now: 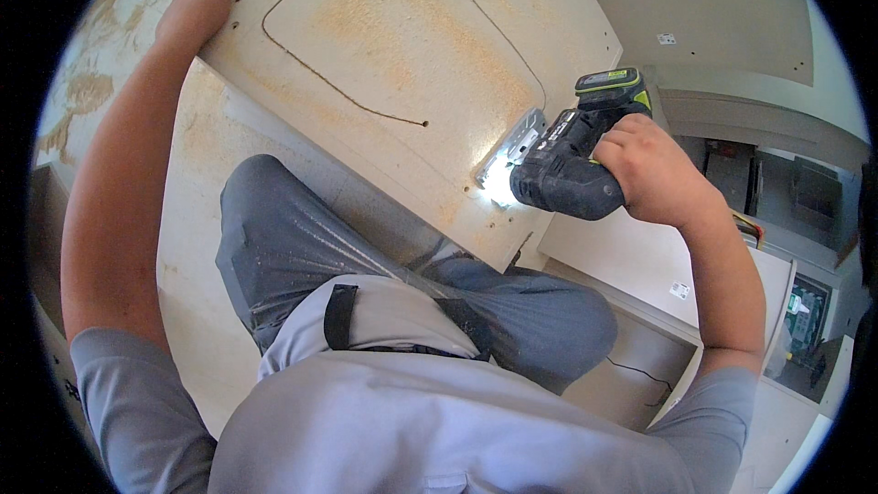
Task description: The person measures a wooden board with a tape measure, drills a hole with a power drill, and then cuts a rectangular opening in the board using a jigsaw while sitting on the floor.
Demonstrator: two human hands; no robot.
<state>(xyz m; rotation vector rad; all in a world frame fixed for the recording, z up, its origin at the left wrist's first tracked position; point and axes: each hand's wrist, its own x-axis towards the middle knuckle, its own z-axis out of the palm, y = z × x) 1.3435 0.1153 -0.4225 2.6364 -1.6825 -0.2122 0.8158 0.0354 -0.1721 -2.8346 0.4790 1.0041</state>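
My right hand [647,167] is wrapped round the handle of a black and green cordless jigsaw [569,160]. Its metal base plate rests on a pale board [375,55], and its lit lamp glares over the blade area, so the blade cannot be made out. A cut line [315,84] with rounded corners runs across the board from a drilled hole [424,123] round to the saw. Sawdust lies over the surface. At the board's far left corner, my left hand [199,7] grips the edge, fingers partly hidden behind it.
My bent legs [302,229] are close under the board's near edge. Pale cabinet panels [722,0] stand at the right. An open cabinet box [640,361] with a dark cable lies at lower right, and tools fill a compartment [809,316] beyond it.
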